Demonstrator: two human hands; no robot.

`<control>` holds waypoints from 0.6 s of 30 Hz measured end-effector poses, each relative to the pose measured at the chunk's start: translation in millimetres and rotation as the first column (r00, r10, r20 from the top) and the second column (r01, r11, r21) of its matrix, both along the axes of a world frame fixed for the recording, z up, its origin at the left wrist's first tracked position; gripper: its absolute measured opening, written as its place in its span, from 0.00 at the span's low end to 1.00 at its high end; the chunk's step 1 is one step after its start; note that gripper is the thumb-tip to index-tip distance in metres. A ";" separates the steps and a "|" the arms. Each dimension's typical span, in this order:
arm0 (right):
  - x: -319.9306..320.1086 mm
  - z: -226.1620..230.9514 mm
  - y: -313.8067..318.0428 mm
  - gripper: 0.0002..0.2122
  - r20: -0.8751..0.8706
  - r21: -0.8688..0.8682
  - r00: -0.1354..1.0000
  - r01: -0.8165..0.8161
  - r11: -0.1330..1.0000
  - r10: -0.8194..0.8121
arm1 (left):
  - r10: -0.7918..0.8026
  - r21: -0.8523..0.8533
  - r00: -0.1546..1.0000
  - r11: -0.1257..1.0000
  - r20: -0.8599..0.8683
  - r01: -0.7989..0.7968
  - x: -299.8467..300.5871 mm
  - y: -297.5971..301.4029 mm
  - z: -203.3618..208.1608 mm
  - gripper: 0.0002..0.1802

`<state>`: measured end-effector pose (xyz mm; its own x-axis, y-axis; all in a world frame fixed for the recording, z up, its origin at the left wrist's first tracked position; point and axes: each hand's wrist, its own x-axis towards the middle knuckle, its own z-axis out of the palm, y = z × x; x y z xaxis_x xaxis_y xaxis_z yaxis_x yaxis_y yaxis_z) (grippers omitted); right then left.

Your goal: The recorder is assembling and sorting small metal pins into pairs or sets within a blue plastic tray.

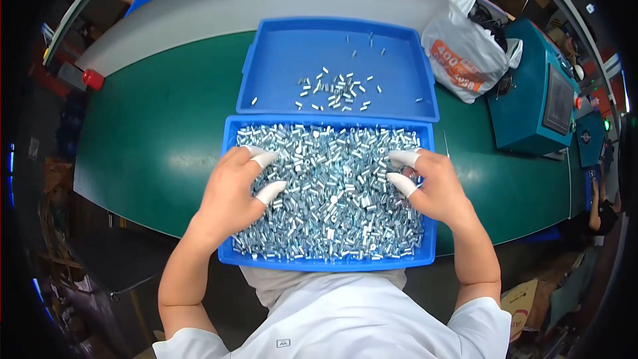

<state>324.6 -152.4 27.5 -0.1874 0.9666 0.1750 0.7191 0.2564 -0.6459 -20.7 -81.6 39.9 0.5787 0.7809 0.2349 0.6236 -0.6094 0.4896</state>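
A blue tray point(325, 266) at the table's near edge is filled with small shiny metal cylinders point(332, 193). My left hand point(229, 186) reaches over its left side, white finger cots on the thumb and fingers, which are spread and touch the cylinders. On the opposite side my right hand point(440, 185) has the same white cots, thumb and fingers apart among the parts. Neither hand visibly grips a piece, though some fingertips are partly hidden. Just beyond lies a second, shallower blue tray point(286, 50) with a loose scatter of cylinders, a few of them blurred.
The green tabletop point(153, 126) extends to both sides. To the right stand a white plastic bag point(458, 40) and a teal machine with a screen point(531, 100). A red round object point(93, 79) sits at the left edge. Other people are partly visible beyond the table and at far right.
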 end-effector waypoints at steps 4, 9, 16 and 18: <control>5.5 2.8 -31.0 0.16 0.137 -0.116 0.991 0.025 0.993 -0.009 | 0.069 -0.082 0.985 0.993 -0.156 -0.083 -16.5 -22.6 3.7 0.25; -7.6 7.2 -52.4 0.23 0.319 -0.172 0.946 -0.006 0.985 0.061 | 0.032 -0.168 0.961 0.983 -0.275 -0.081 -10.5 -48.1 4.6 0.35; -23.3 -3.5 -61.2 0.29 0.339 -0.248 0.940 0.052 0.967 0.037 | 0.002 -0.169 0.989 0.985 -0.145 -0.027 2.5 -67.0 -21.7 0.35; -26.7 -3.4 -56.5 0.27 0.285 -0.240 0.958 0.048 0.970 0.023 | -0.045 -0.230 0.989 0.973 -0.144 0.011 8.8 -59.5 -16.0 0.29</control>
